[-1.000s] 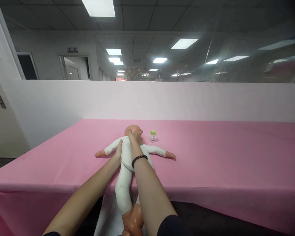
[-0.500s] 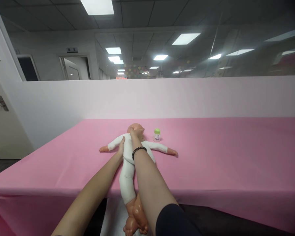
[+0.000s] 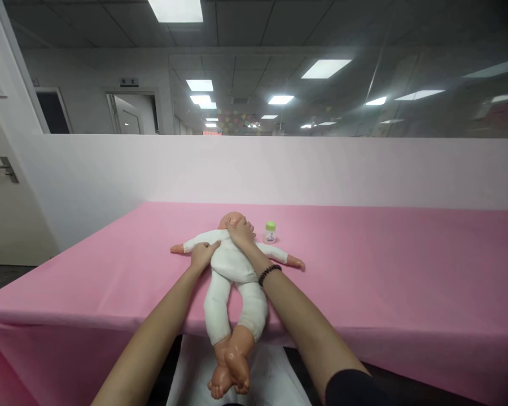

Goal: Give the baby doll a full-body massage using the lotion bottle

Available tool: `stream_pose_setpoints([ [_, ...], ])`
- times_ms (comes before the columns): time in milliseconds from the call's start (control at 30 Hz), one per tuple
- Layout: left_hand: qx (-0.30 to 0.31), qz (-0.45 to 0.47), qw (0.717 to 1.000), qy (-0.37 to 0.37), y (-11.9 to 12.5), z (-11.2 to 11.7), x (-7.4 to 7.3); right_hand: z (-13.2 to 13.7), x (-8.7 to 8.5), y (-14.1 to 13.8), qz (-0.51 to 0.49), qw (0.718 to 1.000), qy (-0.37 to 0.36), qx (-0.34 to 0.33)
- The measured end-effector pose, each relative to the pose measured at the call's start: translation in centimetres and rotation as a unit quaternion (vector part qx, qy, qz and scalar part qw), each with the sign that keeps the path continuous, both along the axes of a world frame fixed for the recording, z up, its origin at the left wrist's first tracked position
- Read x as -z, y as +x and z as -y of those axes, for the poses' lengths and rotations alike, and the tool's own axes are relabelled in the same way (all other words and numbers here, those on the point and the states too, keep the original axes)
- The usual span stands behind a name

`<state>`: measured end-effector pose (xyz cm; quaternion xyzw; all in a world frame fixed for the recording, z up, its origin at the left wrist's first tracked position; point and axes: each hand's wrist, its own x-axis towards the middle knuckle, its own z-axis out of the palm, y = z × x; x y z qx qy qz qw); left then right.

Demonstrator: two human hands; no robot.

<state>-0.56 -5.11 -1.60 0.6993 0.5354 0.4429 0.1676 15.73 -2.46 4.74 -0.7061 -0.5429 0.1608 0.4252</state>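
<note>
The doll (image 3: 232, 265) lies flat on the pink table (image 3: 385, 270); its feet hang over the near edge; the left hand (image 3: 203, 254) holds the doll's side under the arm, fingers close together on the chest; the right hand (image 3: 240, 232), with a black bracelet (image 3: 270, 274) on its wrist, is curled around the doll's neck; a small bottle (image 3: 270, 232) with a green cap stands near the head.

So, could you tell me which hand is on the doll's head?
The right hand, with the black bead bracelet at its wrist, rests on the doll's head; the left hand lies lower, on its white torso.
</note>
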Motion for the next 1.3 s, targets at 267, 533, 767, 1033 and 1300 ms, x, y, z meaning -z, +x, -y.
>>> stream_pose_setpoints([
  [267,0.042,-0.032,0.991,0.12,2.1,-1.2,-4.6,2.8,2.7,4.9,-0.003,0.964,0.154,-0.218],
  [533,0.183,-0.061,0.97,0.148,2.4,-3.1,-2.9,2.7,2.8,6.1,-0.019,0.953,0.16,-0.258],
  [767,0.115,-0.036,0.98,0.161,0.7,-2.5,-1.1,2.7,3.3,6.5,0.012,0.964,0.154,-0.215],
  [1033,0.111,-0.037,0.981,0.153,1.0,-2.6,-1.3,2.8,3.6,6.3,0.064,0.963,0.139,-0.222],
  [1300,0.116,-0.031,0.983,0.142,1.5,-2.8,-1.3,2.6,3.7,6.1,0.093,0.962,0.139,-0.217],
])
